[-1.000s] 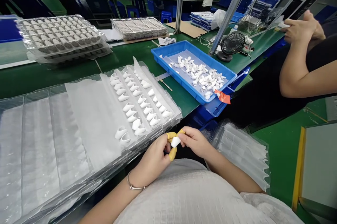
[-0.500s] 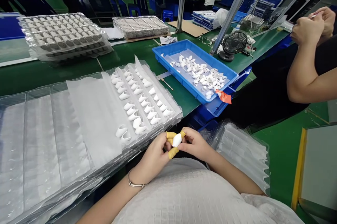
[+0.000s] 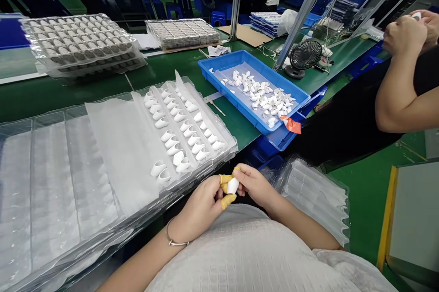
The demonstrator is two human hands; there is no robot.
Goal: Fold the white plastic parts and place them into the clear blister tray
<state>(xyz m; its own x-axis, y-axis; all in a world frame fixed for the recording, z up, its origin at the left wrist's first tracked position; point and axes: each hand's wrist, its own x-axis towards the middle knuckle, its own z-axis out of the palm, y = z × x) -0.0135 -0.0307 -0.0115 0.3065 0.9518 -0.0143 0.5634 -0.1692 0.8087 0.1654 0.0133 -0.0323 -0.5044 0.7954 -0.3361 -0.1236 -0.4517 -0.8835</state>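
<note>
In front of my body, my left hand (image 3: 212, 193) pinches a small white shell-shaped piece (image 3: 233, 186) between fingers in yellow finger cots. My right hand (image 3: 251, 182) is closed at the piece's upper right side, its thumb and forefinger on it; one yellow cot shows there. Left of my hands lies a clear plastic tray (image 3: 219, 148) lined with a white sheet (image 3: 120, 141). Similar white shells (image 3: 173, 149) sit in rows on its right part. Beyond my right hand, a blue bin (image 3: 219, 83) holds a loose heap of the same shells (image 3: 264, 93).
A small black fan (image 3: 305, 56) and a metal post (image 3: 298, 17) stand behind the bin. Stacked filled trays (image 3: 78, 42) lie at the back left. A co-worker's hands (image 3: 408, 31) are at the right. Plastic trays (image 3: 312, 196) lie low beside me.
The white piece has turned between my fingers, and my right thumb and forefinger have shifted up along it. The co-worker's hands have moved slightly.
</note>
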